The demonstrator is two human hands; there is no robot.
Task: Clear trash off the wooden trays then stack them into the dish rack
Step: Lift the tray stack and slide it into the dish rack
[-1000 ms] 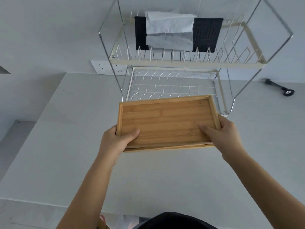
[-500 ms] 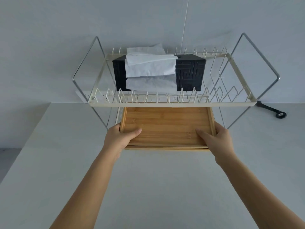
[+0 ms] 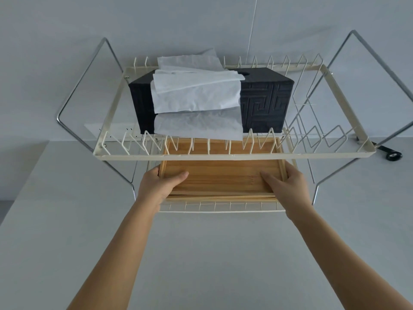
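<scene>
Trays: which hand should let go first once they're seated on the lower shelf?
Neither clearly. Left hand and right hand grip opposite ends of the wooden trays alike, thumbs on top.

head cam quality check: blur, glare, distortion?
Head view: sharp, no motion blur on either hand, left or right; soft even light, faint shadows, no glare on the wooden trays; wide-angle distortion bows the dish rack frame outward.

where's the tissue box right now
In the head view the black tissue box sits centre-back on the dish rack's upper tier, directly above the wooden trays.
</scene>
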